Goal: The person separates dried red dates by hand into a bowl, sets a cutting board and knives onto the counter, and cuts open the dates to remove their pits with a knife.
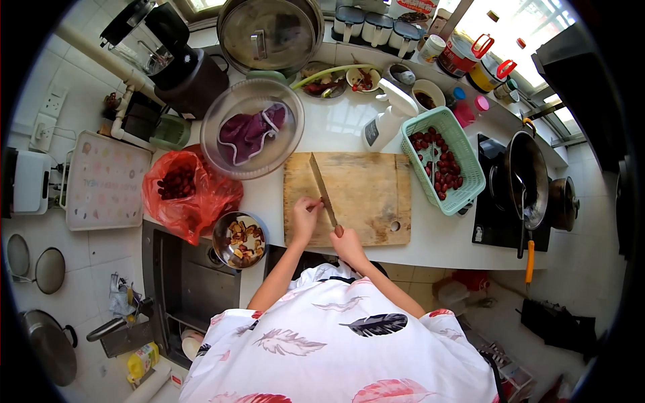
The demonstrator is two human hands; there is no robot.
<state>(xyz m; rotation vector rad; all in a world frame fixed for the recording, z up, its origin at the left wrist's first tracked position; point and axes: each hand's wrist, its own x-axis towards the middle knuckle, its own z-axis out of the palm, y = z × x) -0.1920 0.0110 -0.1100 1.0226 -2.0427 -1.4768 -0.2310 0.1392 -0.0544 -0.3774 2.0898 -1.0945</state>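
Note:
My right hand [348, 242] is wrapped round the handle of a knife [322, 188], whose blade points away over the wooden cutting board [369, 195]. Beside the blade, over the left part of the board, my left hand [306, 211] has its fingers pinched together; what they hold, if anything, is too small to tell. Left of the board, a metal bowl [240, 240] contains cut brown and reddish pieces. A red plastic bag [215, 195] lies open with dark red fruit in it. Right of the board, a mint-green basket [463, 194] holds several dark red fruits.
A clear bowl [289, 151] with a purple cloth is behind the bag. A white spray bottle [381, 127] stands behind the board. At the right, a wok [534, 161] rests on the stove. The sink [191, 275] is at front left.

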